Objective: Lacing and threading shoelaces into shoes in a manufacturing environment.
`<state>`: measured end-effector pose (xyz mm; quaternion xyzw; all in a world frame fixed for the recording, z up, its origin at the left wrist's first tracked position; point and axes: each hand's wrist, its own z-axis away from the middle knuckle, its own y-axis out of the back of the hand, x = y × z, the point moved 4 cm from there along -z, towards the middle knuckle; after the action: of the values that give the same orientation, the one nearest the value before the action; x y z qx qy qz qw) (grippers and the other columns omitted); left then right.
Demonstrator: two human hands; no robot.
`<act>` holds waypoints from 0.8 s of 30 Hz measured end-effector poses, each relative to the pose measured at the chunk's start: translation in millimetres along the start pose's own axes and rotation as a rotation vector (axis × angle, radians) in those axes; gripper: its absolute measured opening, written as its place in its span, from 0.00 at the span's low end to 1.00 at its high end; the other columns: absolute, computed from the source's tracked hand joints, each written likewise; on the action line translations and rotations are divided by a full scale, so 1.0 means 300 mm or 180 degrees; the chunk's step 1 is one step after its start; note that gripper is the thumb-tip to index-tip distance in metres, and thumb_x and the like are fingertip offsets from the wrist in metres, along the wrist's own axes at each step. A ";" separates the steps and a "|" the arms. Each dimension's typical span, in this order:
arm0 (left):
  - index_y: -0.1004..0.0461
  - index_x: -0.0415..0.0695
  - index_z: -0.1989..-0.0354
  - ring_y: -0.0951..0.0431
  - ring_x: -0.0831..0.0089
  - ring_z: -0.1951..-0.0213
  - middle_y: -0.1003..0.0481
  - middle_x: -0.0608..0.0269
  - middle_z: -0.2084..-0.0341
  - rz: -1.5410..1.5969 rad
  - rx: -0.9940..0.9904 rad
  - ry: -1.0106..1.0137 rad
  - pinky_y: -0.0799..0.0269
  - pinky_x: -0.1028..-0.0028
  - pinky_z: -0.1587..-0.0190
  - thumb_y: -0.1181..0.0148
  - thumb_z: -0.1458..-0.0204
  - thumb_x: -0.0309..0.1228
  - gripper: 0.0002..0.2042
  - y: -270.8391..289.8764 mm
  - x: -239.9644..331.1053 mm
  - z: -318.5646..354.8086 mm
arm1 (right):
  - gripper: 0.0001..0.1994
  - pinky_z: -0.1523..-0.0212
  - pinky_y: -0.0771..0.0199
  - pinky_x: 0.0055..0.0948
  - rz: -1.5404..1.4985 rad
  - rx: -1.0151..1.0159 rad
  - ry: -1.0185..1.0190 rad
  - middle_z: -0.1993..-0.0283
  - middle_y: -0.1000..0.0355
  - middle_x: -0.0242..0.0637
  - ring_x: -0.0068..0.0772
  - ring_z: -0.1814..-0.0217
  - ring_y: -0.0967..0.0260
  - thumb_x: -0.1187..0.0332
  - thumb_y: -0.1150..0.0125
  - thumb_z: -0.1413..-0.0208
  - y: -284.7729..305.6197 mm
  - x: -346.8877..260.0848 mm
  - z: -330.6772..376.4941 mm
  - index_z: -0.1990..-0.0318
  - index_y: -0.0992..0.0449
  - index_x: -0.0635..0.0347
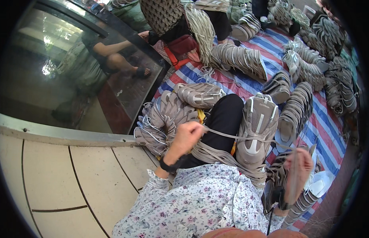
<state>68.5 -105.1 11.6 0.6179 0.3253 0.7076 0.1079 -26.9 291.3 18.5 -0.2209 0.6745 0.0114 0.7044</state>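
Observation:
A beige shoelace point(224, 134) is stretched between my hands, crossing the lower part of a grey-beige mesh shoe upper point(260, 115). My left hand point(188, 135) pinches one end above my dark-trousered knee. On the other side, my right hand point(298, 166) is closed on the lace's other end, slightly blurred by motion. The upper lies beside my thigh, toe toward me, apparently on top of others. A bundle of loose beige laces point(216, 154) drapes over my lap.
Nested shoe uppers point(164, 119) curl in a pile at my left. More rows of uppers point(297, 107) lie right on a striped tarp point(327, 131). Ahead, another person point(164, 18) sits beside hanging laces point(200, 31). A glass panel point(73, 71) and tiled ledge point(53, 170) border the left.

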 end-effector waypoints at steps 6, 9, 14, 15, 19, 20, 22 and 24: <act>0.24 0.36 0.69 0.23 0.62 0.74 0.25 0.57 0.76 0.0428 -0.0395 -0.1322 0.29 0.68 0.72 0.39 0.48 0.22 0.02 -0.188 0.342 0.061 | 0.04 0.70 0.35 0.22 0.1117 -0.0848 0.0633 0.73 0.31 0.34 0.23 0.72 0.35 0.75 0.48 0.36 -0.465 0.030 -0.112 0.62 0.31 0.67; 0.25 0.36 0.70 0.25 0.59 0.75 0.27 0.56 0.76 0.0500 -0.0369 -0.1468 0.31 0.66 0.72 0.37 0.50 0.22 0.03 -0.224 0.362 0.067 | 0.04 0.71 0.37 0.22 0.1615 -0.0828 -0.0232 0.72 0.32 0.31 0.20 0.72 0.38 0.75 0.49 0.35 -0.471 0.048 -0.090 0.63 0.33 0.67; 0.26 0.35 0.73 0.27 0.61 0.74 0.29 0.56 0.78 0.0675 -0.0998 -0.1390 0.32 0.67 0.70 0.37 0.50 0.22 0.04 -0.189 0.334 0.056 | 0.05 0.75 0.43 0.21 0.2039 0.0118 0.0064 0.75 0.35 0.27 0.16 0.76 0.43 0.75 0.46 0.37 -0.302 0.030 -0.060 0.66 0.27 0.66; 0.26 0.35 0.74 0.27 0.63 0.73 0.29 0.57 0.77 0.0648 -0.1331 -0.1432 0.32 0.68 0.69 0.38 0.50 0.23 0.05 -0.174 0.318 0.053 | 0.05 0.75 0.43 0.21 0.2162 0.0453 -0.0021 0.76 0.36 0.27 0.15 0.75 0.42 0.76 0.47 0.37 -0.241 0.030 -0.062 0.65 0.27 0.65; 0.30 0.37 0.79 0.29 0.71 0.63 0.30 0.61 0.69 0.1089 -0.1515 -0.1037 0.34 0.72 0.60 0.42 0.49 0.23 0.08 -0.022 0.262 0.018 | 0.06 0.74 0.44 0.22 0.3426 0.1464 0.0382 0.77 0.40 0.28 0.17 0.74 0.46 0.73 0.46 0.36 0.045 0.015 -0.071 0.63 0.26 0.66; 0.31 0.38 0.80 0.30 0.72 0.63 0.31 0.61 0.69 0.1523 -0.1567 -0.0640 0.34 0.72 0.59 0.43 0.48 0.23 0.09 0.019 0.254 0.014 | 0.06 0.74 0.43 0.24 0.3515 0.1665 0.0375 0.77 0.39 0.29 0.18 0.75 0.45 0.72 0.46 0.36 0.140 0.041 -0.060 0.63 0.27 0.66; 0.33 0.40 0.81 0.31 0.74 0.63 0.33 0.62 0.68 0.2277 -0.1379 -0.0290 0.35 0.72 0.58 0.44 0.46 0.25 0.11 0.077 0.192 0.010 | 0.06 0.74 0.42 0.25 0.3659 0.1897 0.0336 0.77 0.38 0.31 0.20 0.75 0.44 0.72 0.46 0.36 0.322 0.107 -0.023 0.63 0.27 0.65; 0.33 0.42 0.78 0.32 0.76 0.64 0.33 0.63 0.69 0.3206 -0.0927 -0.0132 0.35 0.73 0.56 0.44 0.43 0.29 0.11 0.123 0.153 0.007 | 0.06 0.73 0.37 0.32 0.4202 0.2115 0.0384 0.77 0.33 0.39 0.30 0.76 0.37 0.71 0.46 0.36 0.487 0.144 0.032 0.63 0.27 0.64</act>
<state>69.7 -107.2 70.5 0.6902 -0.1160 0.6973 -0.1545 -59.9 414.0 -65.9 0.4551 0.6724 0.2157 0.5424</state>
